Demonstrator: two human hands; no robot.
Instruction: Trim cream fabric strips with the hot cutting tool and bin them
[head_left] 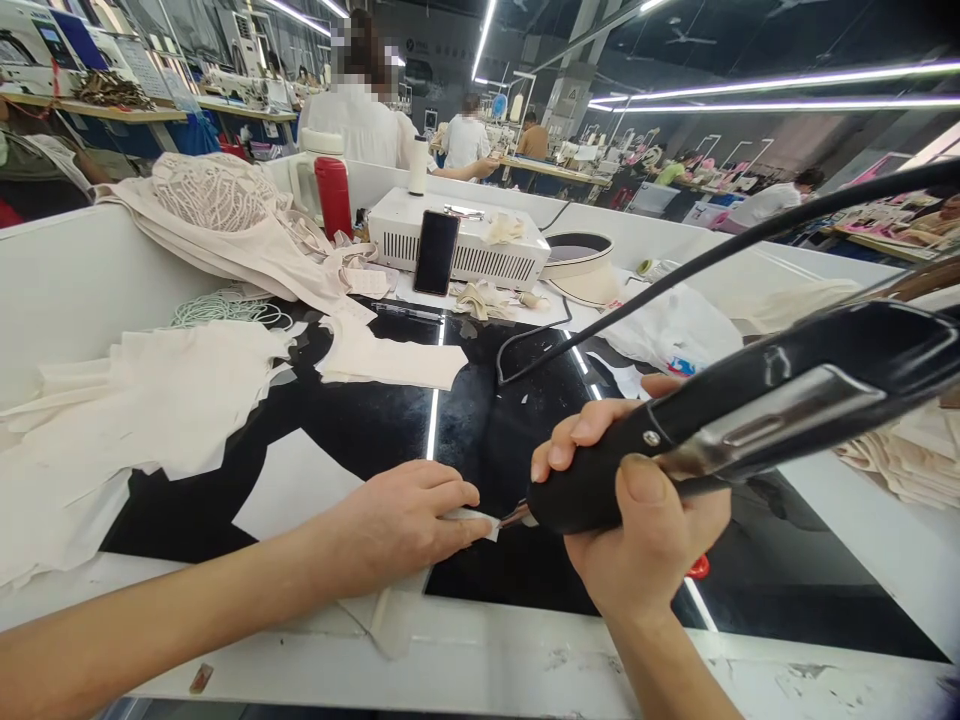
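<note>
In the head view, a glossy black tabletop panel (375, 420) set in a white workbench (525, 650) carries the things. At the left lie a pile of cream cut fabric pieces (172, 390) and, behind it, a loose coil of pale green cord (225, 312). A cream garment with lace (217, 200) is heaped at the back left, near a bright red cylindrical bottle (333, 196). A black-screened phone (436, 252) leans against a white vented metal box (480, 240), with a cream open-topped visor (581, 265) just to the right of the box. A thick black cable (645, 290) arches from the right edge down to the panel, crossing in front of a white translucent plastic bag (679, 330). A small red object (699, 568) is partly hidden by the right wrist.

The black handheld tool with a metal lever (585, 485) is at the right of centre, above the panel. Its long axis slants from upper right to lower left, and its narrow metal tip (516, 515) points left, at the small white folded strip (487, 525). The right hand (645, 530) wraps the tool, thumb pressed near the lever, fingers curled around the far side. The left hand (409, 525) pinches the strip between thumb and fingers, the other fingers close together.
</note>
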